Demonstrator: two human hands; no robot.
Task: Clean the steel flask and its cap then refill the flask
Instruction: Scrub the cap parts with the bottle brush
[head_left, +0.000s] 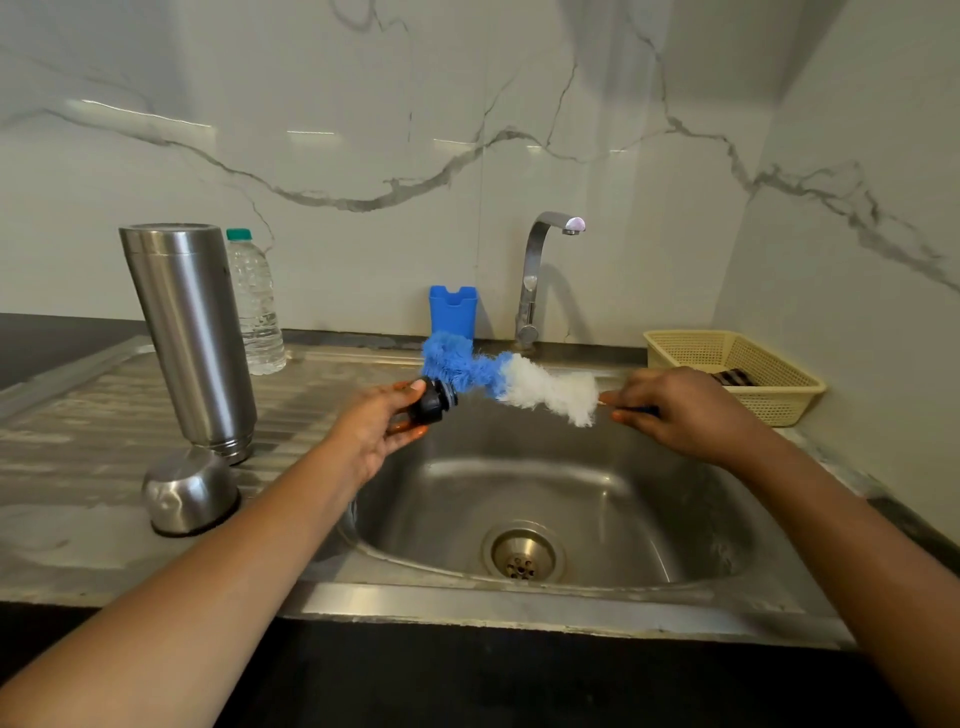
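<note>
Left hand (384, 426) is gripping the black plastic stopper (434, 400), fingers curled round it, holding it over the steel sink (571, 499), likely so drips are landing in the basin. Right hand (680, 410) is pinching the thin handle of the bottle brush (498, 376). The brush is spanning between the hands, with its fluffy blue tip bending against the stopper's ribbed end and its white bristles nearer the right hand. Looks like cap scrubbing in progress. The steel flask (189, 338), smooth brushed cylinder, is standing well left of the left hand, apparently mouth-down, probably draining. The domed steel cup cap (189, 493) is sitting rim-down just in front of it.
</note>
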